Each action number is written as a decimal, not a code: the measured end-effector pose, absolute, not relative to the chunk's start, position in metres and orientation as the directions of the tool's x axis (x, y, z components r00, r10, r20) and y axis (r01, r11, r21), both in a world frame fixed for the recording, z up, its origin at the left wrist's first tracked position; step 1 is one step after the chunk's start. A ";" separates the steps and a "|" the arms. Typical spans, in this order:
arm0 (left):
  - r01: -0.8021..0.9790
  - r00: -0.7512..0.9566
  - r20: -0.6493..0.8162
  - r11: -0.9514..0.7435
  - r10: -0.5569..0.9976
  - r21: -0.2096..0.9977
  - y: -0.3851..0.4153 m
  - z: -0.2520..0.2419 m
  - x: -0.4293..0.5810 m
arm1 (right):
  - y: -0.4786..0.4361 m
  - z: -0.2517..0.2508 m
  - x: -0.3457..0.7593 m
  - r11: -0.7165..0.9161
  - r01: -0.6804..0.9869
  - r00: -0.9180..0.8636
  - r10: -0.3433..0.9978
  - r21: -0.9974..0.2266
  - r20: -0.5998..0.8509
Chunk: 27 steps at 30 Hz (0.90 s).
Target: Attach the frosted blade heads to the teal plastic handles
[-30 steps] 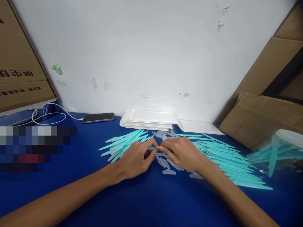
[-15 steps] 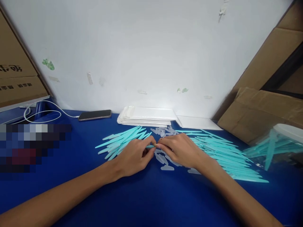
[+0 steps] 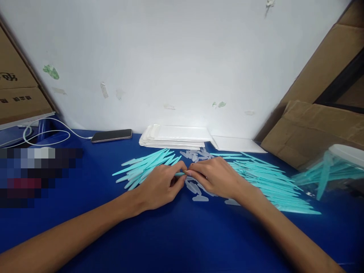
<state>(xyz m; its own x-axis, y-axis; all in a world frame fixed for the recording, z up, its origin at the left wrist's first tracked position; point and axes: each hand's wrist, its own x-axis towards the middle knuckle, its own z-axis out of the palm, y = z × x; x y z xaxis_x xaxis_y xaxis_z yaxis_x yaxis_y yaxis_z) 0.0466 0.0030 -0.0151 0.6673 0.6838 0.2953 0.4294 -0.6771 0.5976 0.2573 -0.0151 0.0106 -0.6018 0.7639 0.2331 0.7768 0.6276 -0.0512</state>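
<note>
My left hand (image 3: 162,186) pinches a turquoise eyebrow razor (image 3: 179,174), only a short stretch of which shows between the fingers. Meeting it fingertip to fingertip, my right hand (image 3: 219,177) is closed at the razor's end; whatever it grips is hidden. Beneath and in front of the hands lie several loose translucent blade caps (image 3: 200,198), and more small caps (image 3: 196,154) sit just behind. A fanned pile of turquoise razors (image 3: 146,167) is by my left hand. To the right of my right wrist spreads a larger razor pile (image 3: 273,185).
White padded envelopes (image 3: 179,134) are stacked against the wall. A phone (image 3: 112,135) on a white cable lies at the back left. On the right stand a clear tub of razors (image 3: 327,172) and a cardboard box (image 3: 315,131). Another box (image 3: 21,96) is at left.
The view has shifted slightly, so everything sits a little higher and further left. Both hands keep the same pinch, fingertips together; the piles look unchanged.
</note>
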 end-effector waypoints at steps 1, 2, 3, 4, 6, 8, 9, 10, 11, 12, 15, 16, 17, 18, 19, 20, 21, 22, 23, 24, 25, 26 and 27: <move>0.429 0.669 0.295 -0.679 0.682 0.596 0.003 -0.015 0.047 | -0.015 0.011 0.257 0.627 0.777 -0.602 0.764 -0.049 0.232; 0.430 0.669 0.297 -0.681 0.681 0.593 0.003 -0.016 0.047 | -0.015 0.011 0.257 0.627 0.778 -0.603 0.764 -0.046 0.230; 0.432 0.669 0.299 -0.683 0.680 0.589 0.004 -0.016 0.046 | -0.016 0.011 0.257 0.627 0.778 -0.604 0.765 -0.042 0.226; 0.433 0.670 0.301 -0.686 0.679 0.584 0.004 -0.016 0.046 | -0.016 0.011 0.257 0.626 0.779 -0.604 0.765 -0.038 0.221; 0.434 0.671 0.303 -0.689 0.677 0.580 0.003 -0.017 0.046 | -0.016 0.012 0.256 0.624 0.781 -0.605 0.768 -0.033 0.212; 0.436 0.672 0.296 -0.686 0.678 0.582 0.003 -0.017 0.046 | -0.016 0.013 0.256 0.621 0.783 -0.604 0.770 -0.030 0.205; 0.438 0.673 0.293 -0.685 0.679 0.583 0.003 -0.017 0.046 | -0.015 0.013 0.256 0.620 0.784 -0.602 0.772 -0.030 0.202; 0.439 0.673 0.291 -0.683 0.680 0.583 0.003 -0.017 0.046 | -0.015 0.014 0.256 0.619 0.785 -0.602 0.774 -0.033 0.198; 0.441 0.671 0.291 -0.683 0.682 0.582 0.003 -0.017 0.046 | -0.015 0.014 0.256 0.618 0.785 -0.601 0.775 -0.037 0.195; 0.442 0.671 0.292 -0.683 0.682 0.581 0.003 -0.017 0.046 | -0.015 0.014 0.257 0.618 0.785 -0.601 0.776 -0.041 0.191; 0.442 0.669 0.298 -0.687 0.681 0.577 0.003 -0.017 0.046 | -0.015 0.014 0.257 0.617 0.785 -0.600 0.778 -0.053 0.185; 0.442 0.669 0.300 -0.688 0.680 0.576 0.003 -0.017 0.045 | -0.015 0.013 0.257 0.617 0.785 -0.599 0.779 -0.055 0.186; 0.440 0.669 0.303 -0.690 0.679 0.575 0.003 -0.017 0.045 | -0.015 0.013 0.257 0.617 0.785 -0.599 0.779 -0.055 0.186; 0.439 0.670 0.302 -0.690 0.678 0.575 0.003 -0.017 0.045 | -0.015 0.013 0.257 0.618 0.785 -0.600 0.778 -0.054 0.186; 0.438 0.671 0.301 -0.690 0.678 0.577 0.003 -0.017 0.045 | -0.015 0.013 0.257 0.618 0.785 -0.600 0.778 -0.053 0.186; 0.437 0.673 0.297 -0.688 0.677 0.579 0.003 -0.017 0.045 | -0.015 0.013 0.257 0.617 0.785 -0.600 0.778 -0.051 0.186; 0.436 0.674 0.294 -0.687 0.677 0.581 0.003 -0.017 0.045 | -0.015 0.013 0.258 0.616 0.786 -0.599 0.779 -0.047 0.186; 0.435 0.675 0.293 -0.686 0.677 0.582 0.003 -0.017 0.045 | -0.014 0.013 0.258 0.616 0.787 -0.599 0.779 -0.042 0.187; 0.436 0.676 0.291 -0.686 0.677 0.583 0.003 -0.018 0.045 | -0.014 0.013 0.258 0.615 0.787 -0.599 0.779 -0.038 0.187; 0.436 0.676 0.291 -0.686 0.677 0.583 0.003 -0.018 0.045 | -0.014 0.013 0.258 0.615 0.788 -0.599 0.779 -0.034 0.188; 0.436 0.676 0.292 -0.686 0.677 0.582 0.004 -0.018 0.045 | -0.014 0.013 0.258 0.615 0.788 -0.599 0.778 -0.032 0.188; 0.436 0.676 0.293 -0.687 0.677 0.581 0.004 -0.018 0.045 | -0.014 0.013 0.258 0.615 0.788 -0.600 0.777 -0.030 0.189; 0.436 0.675 0.295 -0.688 0.676 0.580 0.004 -0.018 0.045 | -0.014 0.013 0.257 0.615 0.788 -0.599 0.778 -0.030 0.188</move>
